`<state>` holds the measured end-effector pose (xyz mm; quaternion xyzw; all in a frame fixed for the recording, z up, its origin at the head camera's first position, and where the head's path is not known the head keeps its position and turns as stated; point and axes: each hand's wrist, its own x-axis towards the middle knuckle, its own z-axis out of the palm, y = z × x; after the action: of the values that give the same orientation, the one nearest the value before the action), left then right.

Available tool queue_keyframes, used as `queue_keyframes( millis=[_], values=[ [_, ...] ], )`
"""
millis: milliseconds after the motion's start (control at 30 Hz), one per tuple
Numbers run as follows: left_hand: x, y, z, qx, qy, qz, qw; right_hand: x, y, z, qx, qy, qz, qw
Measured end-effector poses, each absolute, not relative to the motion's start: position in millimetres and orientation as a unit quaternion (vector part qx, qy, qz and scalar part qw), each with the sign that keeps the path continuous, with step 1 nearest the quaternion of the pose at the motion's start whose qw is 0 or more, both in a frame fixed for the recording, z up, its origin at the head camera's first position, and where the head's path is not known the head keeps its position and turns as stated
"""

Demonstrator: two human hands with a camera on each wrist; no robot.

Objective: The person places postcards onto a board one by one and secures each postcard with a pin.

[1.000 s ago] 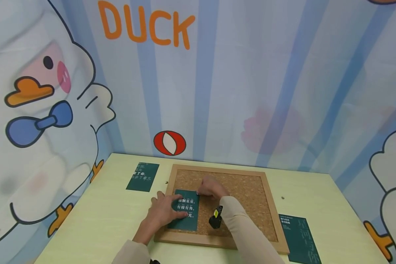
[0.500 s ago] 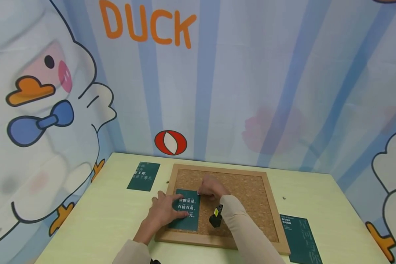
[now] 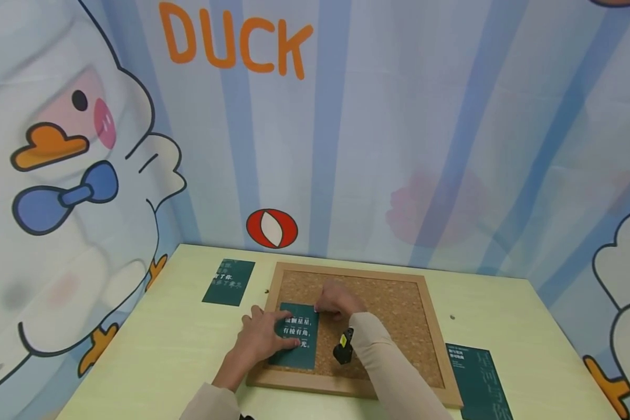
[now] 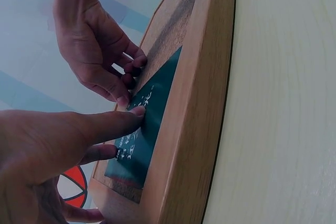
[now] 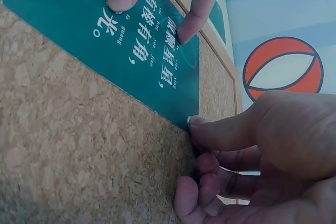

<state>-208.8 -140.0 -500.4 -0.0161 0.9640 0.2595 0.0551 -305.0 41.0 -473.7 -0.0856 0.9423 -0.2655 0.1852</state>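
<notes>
A dark green card [image 3: 304, 356] with white Chinese characters lies on the left part of a wood-framed cork board [image 3: 383, 297]. My left hand [image 3: 259, 333] reaches over the board's left side, its thumb and a finger pressing the card flat. At the card's far right corner, my right hand [image 3: 340, 298] presses down with the thumb. In the right wrist view the right hand's other fingers are curled against the cork [image 5: 79, 145], beside the card [image 5: 131, 59]. What lies under the right thumb tip is hidden.
Another green card [image 3: 228, 282] lies on the pale yellow table [image 3: 152, 326] left of the board. A larger green sheet [image 3: 480, 379] is at its right, partly beside the frame. Tiny objects, one dark [image 3: 266, 290] and one greyish [image 3: 452, 317], lie on either side. A printed duck curtain [image 3: 367, 146] stands behind.
Both hands hold nearly the same positions, and the card stays in place on the board. The whole head view has shifted only slightly.
</notes>
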Motion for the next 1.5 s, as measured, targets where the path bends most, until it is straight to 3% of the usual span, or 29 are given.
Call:
queue_keyframes(
  millis=[500,733,967,1200,1500],
  values=[
    [-205,-137,-501,-0.018,0.965,0.259,0.044,-300,44,-476,-0.091,0.950,-0.252,0.162],
    [-208,-138,-500,-0.015,0.961,0.270,0.047,-296,63,-485,-0.190,0.925,-0.312,0.103],
    [-208,-139,-503,-0.018,0.960,0.277,0.047,-280,116,-486,-0.185,0.914,-0.357,0.052],
    [-206,-139,-502,-0.024,0.959,0.279,0.047,-261,191,-480,-0.131,0.949,-0.282,-0.050],
    [-206,-137,-502,-0.019,0.957,0.285,0.049,-229,255,-483,-0.059,0.957,-0.283,-0.001]
  ],
)
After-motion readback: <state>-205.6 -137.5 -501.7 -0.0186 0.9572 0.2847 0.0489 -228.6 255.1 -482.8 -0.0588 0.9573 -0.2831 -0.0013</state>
